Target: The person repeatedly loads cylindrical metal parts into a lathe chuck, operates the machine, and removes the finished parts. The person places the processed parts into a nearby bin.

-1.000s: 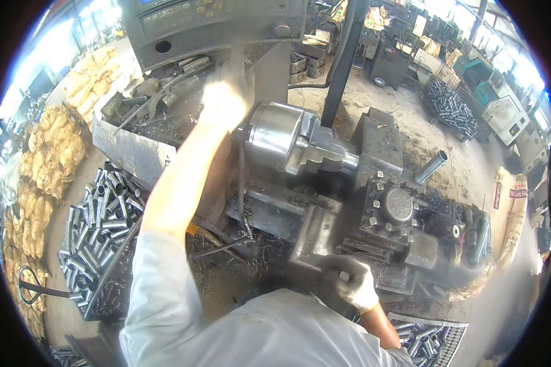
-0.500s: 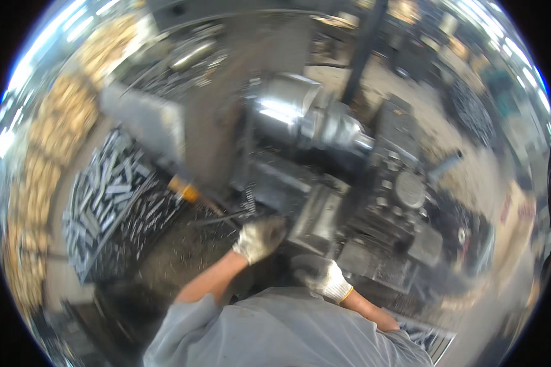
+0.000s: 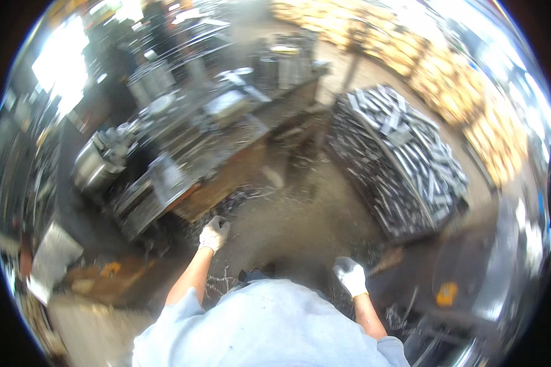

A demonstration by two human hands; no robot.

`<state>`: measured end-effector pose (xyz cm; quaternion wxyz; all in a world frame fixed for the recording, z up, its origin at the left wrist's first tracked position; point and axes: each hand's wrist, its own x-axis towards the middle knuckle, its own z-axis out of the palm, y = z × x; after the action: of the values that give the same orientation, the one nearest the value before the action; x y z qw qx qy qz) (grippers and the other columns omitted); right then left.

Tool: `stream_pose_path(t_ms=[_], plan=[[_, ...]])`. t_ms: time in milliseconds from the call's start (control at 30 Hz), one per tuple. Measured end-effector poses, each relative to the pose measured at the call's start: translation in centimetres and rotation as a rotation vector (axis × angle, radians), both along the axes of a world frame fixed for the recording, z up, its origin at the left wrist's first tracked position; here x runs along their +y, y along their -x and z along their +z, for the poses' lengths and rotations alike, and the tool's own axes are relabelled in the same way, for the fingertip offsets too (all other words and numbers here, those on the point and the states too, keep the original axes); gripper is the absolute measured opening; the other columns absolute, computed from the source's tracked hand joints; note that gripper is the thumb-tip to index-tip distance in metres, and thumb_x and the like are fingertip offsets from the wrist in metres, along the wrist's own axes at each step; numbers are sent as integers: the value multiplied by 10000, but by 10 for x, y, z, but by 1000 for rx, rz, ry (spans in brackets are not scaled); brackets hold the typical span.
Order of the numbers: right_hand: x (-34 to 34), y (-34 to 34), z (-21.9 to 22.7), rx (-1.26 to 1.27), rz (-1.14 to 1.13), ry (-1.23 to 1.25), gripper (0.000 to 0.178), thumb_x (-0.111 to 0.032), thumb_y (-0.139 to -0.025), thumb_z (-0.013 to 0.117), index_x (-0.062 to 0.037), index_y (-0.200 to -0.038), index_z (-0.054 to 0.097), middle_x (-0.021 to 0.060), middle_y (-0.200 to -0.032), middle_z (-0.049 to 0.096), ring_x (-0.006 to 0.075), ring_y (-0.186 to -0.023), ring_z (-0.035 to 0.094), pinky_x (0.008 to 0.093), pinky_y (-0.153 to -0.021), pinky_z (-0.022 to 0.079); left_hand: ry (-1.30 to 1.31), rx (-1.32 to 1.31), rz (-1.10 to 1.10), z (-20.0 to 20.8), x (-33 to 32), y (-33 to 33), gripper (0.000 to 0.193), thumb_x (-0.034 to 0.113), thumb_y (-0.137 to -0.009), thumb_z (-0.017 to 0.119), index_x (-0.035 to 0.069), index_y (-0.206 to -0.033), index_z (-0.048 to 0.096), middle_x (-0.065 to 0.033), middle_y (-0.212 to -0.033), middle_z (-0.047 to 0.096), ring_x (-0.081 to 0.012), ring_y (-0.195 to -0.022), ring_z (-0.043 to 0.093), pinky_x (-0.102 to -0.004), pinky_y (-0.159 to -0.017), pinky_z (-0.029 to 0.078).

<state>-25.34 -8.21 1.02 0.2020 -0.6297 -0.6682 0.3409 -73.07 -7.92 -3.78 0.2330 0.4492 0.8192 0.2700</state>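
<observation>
My left hand point(image 3: 215, 233), in a white work glove with grey-coated fingers, hangs over the floor beside the near end of a lathe-like machine point(image 3: 190, 177). Its fingers are curled in, and nothing shows in them. My right hand point(image 3: 351, 275), gloved the same way, is held low in front of me to the right, apart from any object. Its fingers are also curled, with nothing seen in them. Nearest to it is a dark metal bin point(image 3: 373, 189) heaped with grey metal bars point(image 3: 404, 134). Motion blur softens the finger details.
A metal chuck point(image 3: 98, 162) sits at the machine's left end. Metal shavings point(image 3: 242, 192) lie along its base on the brown floor point(image 3: 294, 214). Stacked yellowish bundles point(image 3: 453, 85) stand behind the bin. Close on the right is a dark machine surface point(image 3: 471, 275) with a yellow patch.
My view has swung left, so the bar bin now lies to my right. Both hands have moved away from the machine and farther apart. A different machine is now at the left.
</observation>
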Motion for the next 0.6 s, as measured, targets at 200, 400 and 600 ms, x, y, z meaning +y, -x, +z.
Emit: stream_pose_path(t_ms=[200, 400, 600], plan=[[109, 151, 24, -81, 534, 58, 391, -267, -909, 754, -62, -1241, 763, 171, -1103, 807, 311, -1054, 784, 392, -948, 603, -67, -492, 765, -42, -125, 107, 390, 359, -1009, 664, -1, -1120, 763, -135, -968, 792, -221, -908, 733, -387, -856, 567], [175, 237, 73, 6, 798, 38, 401, -225, -904, 748, -38, -1259, 753, 181, -1136, 805, 292, -1061, 789, 365, -958, 607, -431, 19, 1795, -7, -224, 178, 654, 484, -1113, 481, -31, -1514, 527, -319, -1496, 581, -430, -1351, 617, -510, -1104, 535], [264, 305, 127, 101, 1010, -194, 389, -186, -887, 797, -65, -1255, 764, 176, -1074, 792, 286, -969, 796, 369, -857, 624, -349, 426, 1694, -36, -287, 223, 578, 454, -1140, 442, 32, -1521, 541, -249, -1474, 621, -411, -1262, 664, -544, -1016, 564]])
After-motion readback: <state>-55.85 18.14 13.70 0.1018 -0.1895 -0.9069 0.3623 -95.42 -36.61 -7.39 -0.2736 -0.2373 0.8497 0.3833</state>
